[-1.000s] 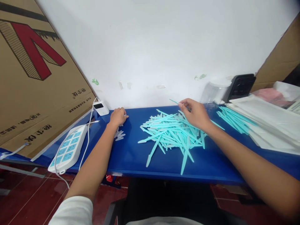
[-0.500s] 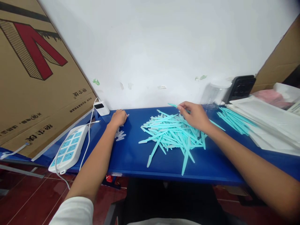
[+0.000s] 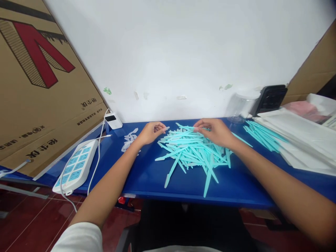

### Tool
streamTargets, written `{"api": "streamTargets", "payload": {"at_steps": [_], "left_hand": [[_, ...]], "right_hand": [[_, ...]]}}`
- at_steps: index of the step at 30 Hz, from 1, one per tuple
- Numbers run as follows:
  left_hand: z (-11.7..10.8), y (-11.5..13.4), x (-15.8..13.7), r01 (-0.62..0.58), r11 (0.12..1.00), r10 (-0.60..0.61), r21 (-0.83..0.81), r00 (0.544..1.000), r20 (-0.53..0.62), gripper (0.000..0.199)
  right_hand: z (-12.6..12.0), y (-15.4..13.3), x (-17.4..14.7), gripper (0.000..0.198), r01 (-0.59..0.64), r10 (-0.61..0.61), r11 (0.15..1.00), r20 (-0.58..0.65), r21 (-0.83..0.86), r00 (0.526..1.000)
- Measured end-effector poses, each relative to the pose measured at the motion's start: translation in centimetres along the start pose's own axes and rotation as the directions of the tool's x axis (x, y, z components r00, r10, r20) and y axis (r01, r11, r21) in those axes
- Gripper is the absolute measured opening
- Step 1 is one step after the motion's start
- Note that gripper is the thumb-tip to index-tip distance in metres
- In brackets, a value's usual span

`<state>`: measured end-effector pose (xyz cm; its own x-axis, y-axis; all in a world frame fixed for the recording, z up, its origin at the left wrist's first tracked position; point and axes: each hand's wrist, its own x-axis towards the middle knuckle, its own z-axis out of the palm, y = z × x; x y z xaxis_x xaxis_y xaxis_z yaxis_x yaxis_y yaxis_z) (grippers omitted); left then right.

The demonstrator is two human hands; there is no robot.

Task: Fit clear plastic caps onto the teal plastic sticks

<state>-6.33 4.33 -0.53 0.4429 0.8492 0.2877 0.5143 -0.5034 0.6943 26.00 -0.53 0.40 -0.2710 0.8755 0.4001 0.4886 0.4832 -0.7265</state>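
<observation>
Between the thumb and fingers of my left hand (image 3: 151,133) is a small translucent blade cap (image 3: 167,128), held just left of the razor pile. My right hand (image 3: 215,132) is closed in a pinch on a turquoise eyebrow razor (image 3: 187,127), above the back of the pile. The razor points left, toward the cap, and the two look apart. Below my hands lies the heap of turquoise eyebrow razors (image 3: 193,148), crossed at many angles. Behind my left wrist a small scatter of translucent caps (image 3: 129,137) lies on the blue table (image 3: 152,178), partly hidden by my forearm.
A white power strip (image 3: 77,168) with cables and a small white device (image 3: 113,120) are at left, beside a large cardboard box (image 3: 52,115). At right are more razors in a row (image 3: 262,135), white sheets (image 3: 301,136), a clear jar (image 3: 241,106) and a black device (image 3: 271,99).
My left hand has moved right from the scatter of caps to the pile's left edge, carrying a cap. My right hand has shifted slightly left and lower with the razor.
</observation>
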Motion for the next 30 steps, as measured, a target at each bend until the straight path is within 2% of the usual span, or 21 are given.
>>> {"api": "streamTargets", "payload": {"at_steps": [4, 8, 30], "left_hand": [[1.3, 2.3, -0.2, -0.048, 0.993, 0.050, -0.107, 0.999, 0.012, 0.043], [1.7, 3.2, -0.5, -0.055, 0.992, 0.057, -0.117, 0.998, 0.015, 0.039], [2.0, 2.6, -0.5, -0.040, 0.995, 0.043, -0.089, 0.998, 0.038, 0.032]], "right_hand": [[-0.1, -0.2, 0.0, 0.028, 0.008, -0.008, 1.000, 0.004, 0.012, 1.000], [-0.1, -0.2, 0.0, 0.027, 0.049, -0.049, 0.999, -0.001, 0.022, 0.999], [-0.2, -0.2, 0.0, 0.031, 0.064, -0.064, 0.998, -0.014, -0.022, 0.998]]}}
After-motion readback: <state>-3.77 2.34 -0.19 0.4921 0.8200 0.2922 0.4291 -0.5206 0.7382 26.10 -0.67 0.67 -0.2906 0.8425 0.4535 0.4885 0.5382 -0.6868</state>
